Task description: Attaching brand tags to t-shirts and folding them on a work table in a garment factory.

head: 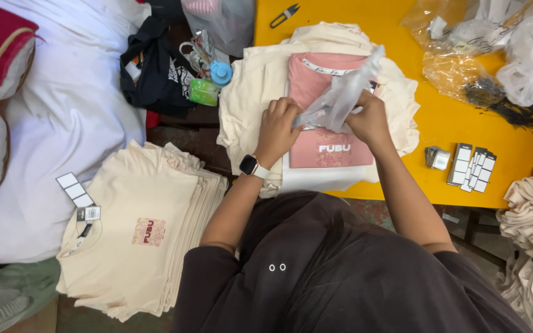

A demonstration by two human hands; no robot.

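Pinching a clear plastic bag point(339, 98), left hand point(277, 129) and right hand point(370, 118), grips closed, over pink shirt point(328, 151), wrists bent inward.

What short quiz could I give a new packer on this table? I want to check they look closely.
1. True or false: both hands are on the clear plastic bag.
2. What colour is the folded shirt under the bag?
3. The paper tags lie on: A) the yellow table B) the cream shirt stack C) the black bag

Key: 1 true; 2 pink; 3 A.
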